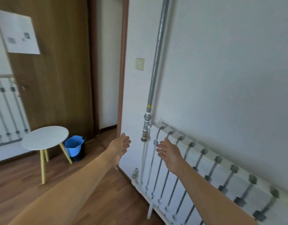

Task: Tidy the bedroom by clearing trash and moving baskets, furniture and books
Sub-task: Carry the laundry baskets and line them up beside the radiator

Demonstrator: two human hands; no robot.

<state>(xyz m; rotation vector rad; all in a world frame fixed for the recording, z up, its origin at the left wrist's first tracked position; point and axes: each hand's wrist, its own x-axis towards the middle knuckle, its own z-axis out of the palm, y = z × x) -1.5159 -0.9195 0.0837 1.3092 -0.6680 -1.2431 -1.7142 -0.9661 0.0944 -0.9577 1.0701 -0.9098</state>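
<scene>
Left grip (122,147), right grip (170,153): fingers straight

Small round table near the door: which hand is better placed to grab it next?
Probably left. The left hand, open and empty, is nearer the small round table; the right hand, also open, hangs before the radiator, farther off.

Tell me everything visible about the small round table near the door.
The small round table has a flat white round top on three visible splayed pale-yellow legs, wooden-looking. It stands upright on the brown plank floor before the brown door. A blue bucket sits close behind its right leg; contact unclear.
</scene>
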